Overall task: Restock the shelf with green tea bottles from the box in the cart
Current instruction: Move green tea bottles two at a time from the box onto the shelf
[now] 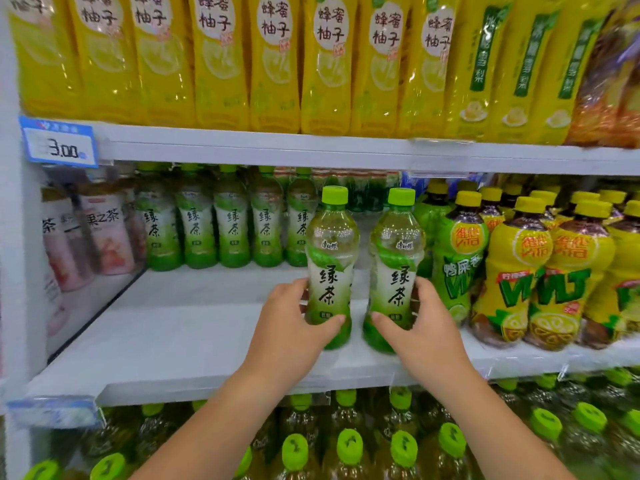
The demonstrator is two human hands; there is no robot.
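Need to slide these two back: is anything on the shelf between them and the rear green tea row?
Nothing visible: bare shelf runs from the left bottle and right bottle to the rear row.

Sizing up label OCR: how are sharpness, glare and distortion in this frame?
Head view: the left front bottle and right front bottle are sharp, labels readable; the back row and pink bottles are soft; glare streaks the yellow bottles; the shelf edge bows slightly from the wide lens; lighting even.

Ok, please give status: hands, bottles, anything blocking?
Left hand grips left green tea bottle, right hand grips right green tea bottle. Both upright at middle shelf, front. Nothing between them and back row.
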